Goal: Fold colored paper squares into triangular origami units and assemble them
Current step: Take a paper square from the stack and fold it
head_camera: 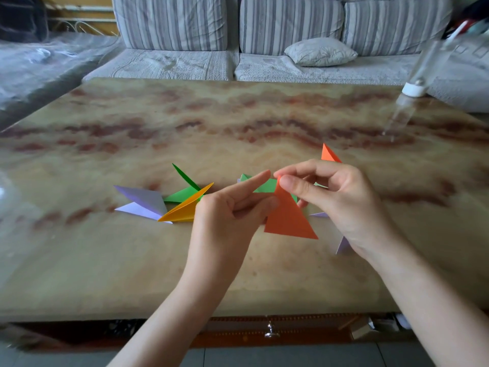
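**Orange unit held mid-air, both hands on it**

Right hand pinches top tip of orange triangle between thumb and forefinger; left hand grips its left edge, index finger extended, other fingers curled; triangle sits above marble table, off the surface; folded lilac, yellow and green units lie on the table just left of the hands; second orange piece behind right hand

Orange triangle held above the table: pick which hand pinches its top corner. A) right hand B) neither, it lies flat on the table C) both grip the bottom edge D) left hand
A: the right hand pinches the top corner of the orange triangle between thumb and forefinger, while the left hand only steadies its left side.
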A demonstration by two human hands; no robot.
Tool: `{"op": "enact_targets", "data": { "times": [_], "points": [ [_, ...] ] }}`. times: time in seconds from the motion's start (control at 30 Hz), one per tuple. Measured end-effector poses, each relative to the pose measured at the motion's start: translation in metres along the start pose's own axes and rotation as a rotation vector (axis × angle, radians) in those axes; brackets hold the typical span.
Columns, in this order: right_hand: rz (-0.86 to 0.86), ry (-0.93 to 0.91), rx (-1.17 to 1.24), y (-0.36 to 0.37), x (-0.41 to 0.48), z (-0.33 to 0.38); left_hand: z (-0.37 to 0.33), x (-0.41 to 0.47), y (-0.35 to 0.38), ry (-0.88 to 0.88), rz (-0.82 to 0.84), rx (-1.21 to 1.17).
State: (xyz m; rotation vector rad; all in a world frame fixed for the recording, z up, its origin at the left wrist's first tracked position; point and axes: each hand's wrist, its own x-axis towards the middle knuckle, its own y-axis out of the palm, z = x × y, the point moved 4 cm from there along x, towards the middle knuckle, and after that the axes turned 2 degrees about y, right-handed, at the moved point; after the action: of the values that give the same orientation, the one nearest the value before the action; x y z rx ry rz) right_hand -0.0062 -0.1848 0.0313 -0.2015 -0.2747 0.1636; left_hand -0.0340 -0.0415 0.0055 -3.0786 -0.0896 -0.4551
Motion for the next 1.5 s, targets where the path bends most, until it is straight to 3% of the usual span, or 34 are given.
{"op": "enact_targets", "data": {
  "times": [0.33,0.7,0.87,1.0,1.17,1.5],
  "points": [
    [0.048,0.073,0.012,-0.003,0.0,-0.007,-0.001,0.0,0.001,0.018,0.049,0.128],
    [0.04,0.082,0.079,-0.002,0.0,-0.006,-0.004,0.001,0.0,0.001,0.031,0.049],
    [-0.088,0.095,0.195,-0.008,0.002,-0.01,0.001,-0.003,0.002,-0.131,0.027,-0.09],
    [-0.169,0.107,0.282,-0.01,0.002,-0.012,0.005,-0.004,0.001,-0.191,-0.06,-0.216],
    [-0.132,0.066,0.263,-0.001,-0.001,-0.011,0.007,-0.002,-0.004,-0.206,-0.205,-0.301],
    [0.052,0.049,0.076,-0.002,0.001,-0.013,-0.006,-0.001,-0.006,-0.014,-0.18,-0.004]
  ]
}}
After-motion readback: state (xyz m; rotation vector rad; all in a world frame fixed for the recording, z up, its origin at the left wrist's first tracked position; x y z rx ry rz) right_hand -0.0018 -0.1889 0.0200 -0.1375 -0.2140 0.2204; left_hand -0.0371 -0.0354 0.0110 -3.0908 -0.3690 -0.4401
